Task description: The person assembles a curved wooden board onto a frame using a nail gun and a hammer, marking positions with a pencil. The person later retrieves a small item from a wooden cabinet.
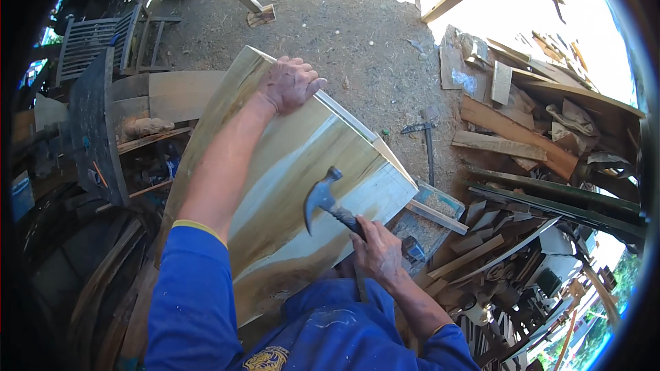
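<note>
A large wooden box-like panel piece (pixel 275 185) with brown and pale grain lies slanted in front of my body. My left hand (pixel 290 86) is closed over its far upper edge, the fingers curled across the rim. In my right hand (pixel 379 251) is the dark handle of a claw hammer (pixel 322 199). The hammer's head is over the panel's right part, its claw toward the left; whether it touches the wood I cannot tell. A thin pale strip (pixel 354 120) runs along the panel's far edge.
On the dirt ground beyond lies a metal bar clamp (pixel 429 137). A tray with wood shavings (pixel 440 203) stands right of the panel. Scrap boards (pixel 519 134) are heaped at the right. At the left stand a dark board (pixel 103 130) and a slatted wooden chair (pixel 96 41).
</note>
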`<act>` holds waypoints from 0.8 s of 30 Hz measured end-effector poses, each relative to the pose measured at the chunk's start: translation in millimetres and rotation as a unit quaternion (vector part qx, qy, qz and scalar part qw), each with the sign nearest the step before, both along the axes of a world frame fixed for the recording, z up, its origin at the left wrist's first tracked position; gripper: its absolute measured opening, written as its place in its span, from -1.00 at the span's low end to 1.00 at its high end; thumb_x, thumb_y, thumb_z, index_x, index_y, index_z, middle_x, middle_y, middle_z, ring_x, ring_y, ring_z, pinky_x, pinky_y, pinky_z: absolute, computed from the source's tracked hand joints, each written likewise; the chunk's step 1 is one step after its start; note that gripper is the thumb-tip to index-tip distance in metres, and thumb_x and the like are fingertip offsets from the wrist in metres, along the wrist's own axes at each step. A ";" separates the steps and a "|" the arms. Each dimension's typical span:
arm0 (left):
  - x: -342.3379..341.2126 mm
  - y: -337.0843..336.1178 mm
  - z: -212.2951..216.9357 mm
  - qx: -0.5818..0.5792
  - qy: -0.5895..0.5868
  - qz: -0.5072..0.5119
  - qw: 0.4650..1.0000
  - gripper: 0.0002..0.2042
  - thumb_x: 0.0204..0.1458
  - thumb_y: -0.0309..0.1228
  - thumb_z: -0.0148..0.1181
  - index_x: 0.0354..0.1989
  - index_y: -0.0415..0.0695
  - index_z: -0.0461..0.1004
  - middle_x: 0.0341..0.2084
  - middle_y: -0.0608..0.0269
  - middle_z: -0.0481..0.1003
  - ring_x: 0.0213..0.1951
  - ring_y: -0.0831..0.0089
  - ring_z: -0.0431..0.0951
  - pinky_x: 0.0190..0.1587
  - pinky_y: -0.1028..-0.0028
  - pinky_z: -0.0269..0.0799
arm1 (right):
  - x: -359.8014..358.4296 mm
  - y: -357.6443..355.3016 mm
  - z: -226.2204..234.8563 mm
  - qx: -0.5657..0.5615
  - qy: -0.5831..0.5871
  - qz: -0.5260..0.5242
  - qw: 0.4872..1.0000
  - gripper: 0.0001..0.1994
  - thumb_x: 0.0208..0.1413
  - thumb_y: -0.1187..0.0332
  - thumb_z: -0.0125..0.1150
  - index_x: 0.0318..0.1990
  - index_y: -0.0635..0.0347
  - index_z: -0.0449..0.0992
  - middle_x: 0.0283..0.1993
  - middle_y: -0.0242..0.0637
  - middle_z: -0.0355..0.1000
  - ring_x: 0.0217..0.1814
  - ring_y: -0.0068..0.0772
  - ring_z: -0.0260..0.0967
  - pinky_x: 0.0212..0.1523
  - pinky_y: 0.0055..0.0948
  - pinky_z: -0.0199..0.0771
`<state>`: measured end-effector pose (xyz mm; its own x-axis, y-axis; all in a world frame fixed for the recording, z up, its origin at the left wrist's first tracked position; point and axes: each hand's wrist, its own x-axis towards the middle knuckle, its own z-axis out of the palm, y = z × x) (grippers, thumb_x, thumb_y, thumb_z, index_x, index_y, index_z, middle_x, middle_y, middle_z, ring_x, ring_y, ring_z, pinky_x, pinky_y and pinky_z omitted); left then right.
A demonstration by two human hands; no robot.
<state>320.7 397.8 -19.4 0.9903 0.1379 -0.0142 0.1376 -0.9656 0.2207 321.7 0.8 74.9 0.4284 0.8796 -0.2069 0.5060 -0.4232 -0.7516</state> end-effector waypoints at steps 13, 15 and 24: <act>9.6 1.6 9.8 -0.038 0.018 0.032 0.999 -0.72 0.15 -0.19 0.09 -0.57 -0.03 0.45 -0.56 0.27 0.44 -0.39 0.26 0.48 -0.28 0.21 0.36 | 16.8 40.2 -41.2 -0.026 0.029 0.149 0.988 -0.59 0.06 0.39 0.30 0.10 0.22 0.49 -0.30 -0.21 0.36 -0.26 -0.18 0.43 -0.30 -0.24 0.49; 11.9 2.5 10.0 -0.038 0.022 0.030 0.999 -0.72 0.15 -0.19 0.10 -0.58 -0.03 0.45 -0.56 0.27 0.43 -0.38 0.26 0.48 -0.29 0.21 0.35 | 27.2 49.8 -37.3 -0.039 0.029 0.184 0.982 -0.59 0.05 0.37 0.31 0.09 0.22 0.48 -0.26 -0.21 0.39 -0.21 -0.16 0.44 -0.24 -0.23 0.51; 12.1 4.6 8.6 -0.054 0.018 0.046 0.997 -0.71 0.10 -0.15 0.17 -0.60 -0.01 0.45 -0.59 0.30 0.39 -0.39 0.31 0.45 -0.26 0.24 0.33 | 45.7 88.6 -41.2 -0.029 0.047 0.251 0.966 -0.57 0.05 0.31 0.33 0.08 0.23 0.48 -0.14 -0.15 0.43 -0.13 -0.13 0.45 -0.15 -0.21 0.53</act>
